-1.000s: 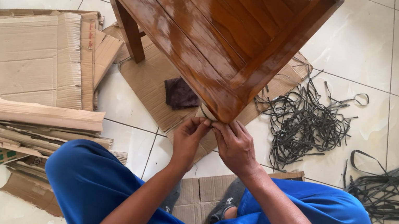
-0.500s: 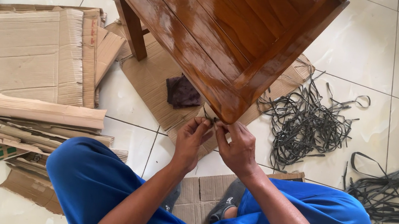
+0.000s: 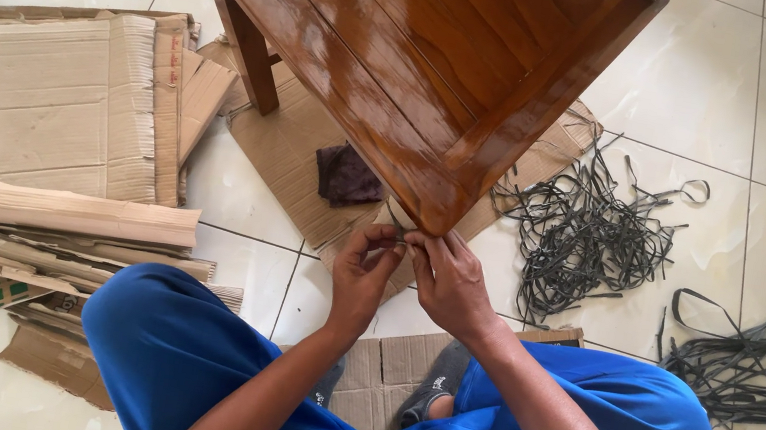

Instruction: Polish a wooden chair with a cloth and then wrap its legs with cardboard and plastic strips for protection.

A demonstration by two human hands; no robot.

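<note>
1. Both hands have crept up a bit since half a second ago, now right under the chair [image 3: 426,60] corner.
2. Left hand [image 3: 362,273] and right hand [image 3: 447,280] pinch a thin dark strap [image 3: 395,219] between closed fingertips, touching.
3. Strap runs from the fingertips up to the corner.
4. Dark cloth [image 3: 345,175] lies just left of it.

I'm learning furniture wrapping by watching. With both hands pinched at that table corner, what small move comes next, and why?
Probably draw the dark strap snug against the wooden table corner: left hand and right hand both pinch it just below that corner, where it looks slack.
</note>
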